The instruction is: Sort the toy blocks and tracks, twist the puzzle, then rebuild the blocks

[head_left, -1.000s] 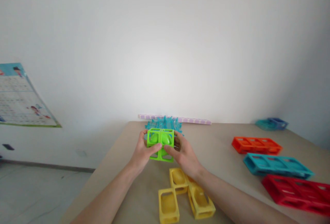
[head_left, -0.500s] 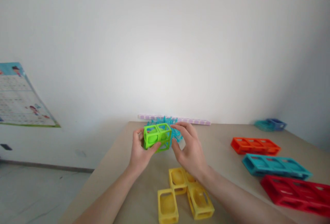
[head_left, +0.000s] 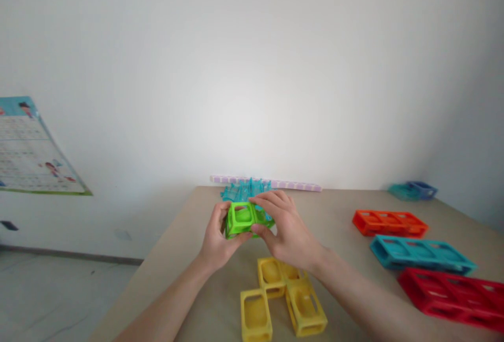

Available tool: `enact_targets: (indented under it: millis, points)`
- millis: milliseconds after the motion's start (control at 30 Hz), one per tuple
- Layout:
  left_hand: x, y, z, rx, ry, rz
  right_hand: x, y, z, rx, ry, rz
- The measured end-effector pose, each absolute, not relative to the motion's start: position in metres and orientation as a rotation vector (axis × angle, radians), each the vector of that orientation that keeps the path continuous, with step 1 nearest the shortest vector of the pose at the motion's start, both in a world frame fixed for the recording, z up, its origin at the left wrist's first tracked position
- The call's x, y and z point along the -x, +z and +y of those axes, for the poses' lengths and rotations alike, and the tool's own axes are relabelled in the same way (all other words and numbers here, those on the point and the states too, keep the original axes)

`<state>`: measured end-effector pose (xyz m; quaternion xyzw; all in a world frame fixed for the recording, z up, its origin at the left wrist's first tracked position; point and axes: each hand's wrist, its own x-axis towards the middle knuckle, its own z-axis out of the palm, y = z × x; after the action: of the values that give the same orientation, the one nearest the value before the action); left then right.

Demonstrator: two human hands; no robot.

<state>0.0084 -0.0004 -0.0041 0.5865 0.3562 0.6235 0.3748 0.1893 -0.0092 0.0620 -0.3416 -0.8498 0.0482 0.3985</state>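
Note:
A bright green open-frame block piece is held above the table, between both hands. My left hand grips its left end, thumb along the near side and fingers behind. My right hand is closed around its right end, fingers over the top and thumb at the near lower edge. Part of the green piece is hidden by the right hand's fingers. Below the hands lie yellow open-frame blocks in a stepped shape on the table. Behind the green piece rests a clear turquoise spiky plastic piece.
On the right lie an orange three-cell frame, a teal one and a red one. A blue basket stands at the far right corner. A lilac patterned strip lies along the wall. The table's left edge drops to the floor.
The green piece has come down and slightly right, and its top has tipped into view. My right hand, apart from it before, has closed on its right end.

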Motion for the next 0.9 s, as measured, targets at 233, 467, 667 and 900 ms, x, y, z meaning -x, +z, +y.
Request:
enact_targets:
  millis: [233, 467, 667, 900]
  points:
    - [-0.007, -0.006, -0.002, -1.572, 1.566, 0.892, -0.19, 0.063, -0.01, 0.82, 0.132, -2.203]
    - [-0.005, -0.007, 0.0, -1.595, 1.549, 0.904, -0.19, 0.067, -0.01, 0.818, 0.099, -2.236]
    - [-0.004, -0.004, 0.0, -1.556, 1.554, 0.916, -0.191, 0.063, -0.006, 0.874, 0.153, -2.196]
    - [-0.005, 0.004, 0.0, -1.504, 1.578, 0.907, -0.193, 0.061, 0.0, 0.897, 0.174, -2.142]
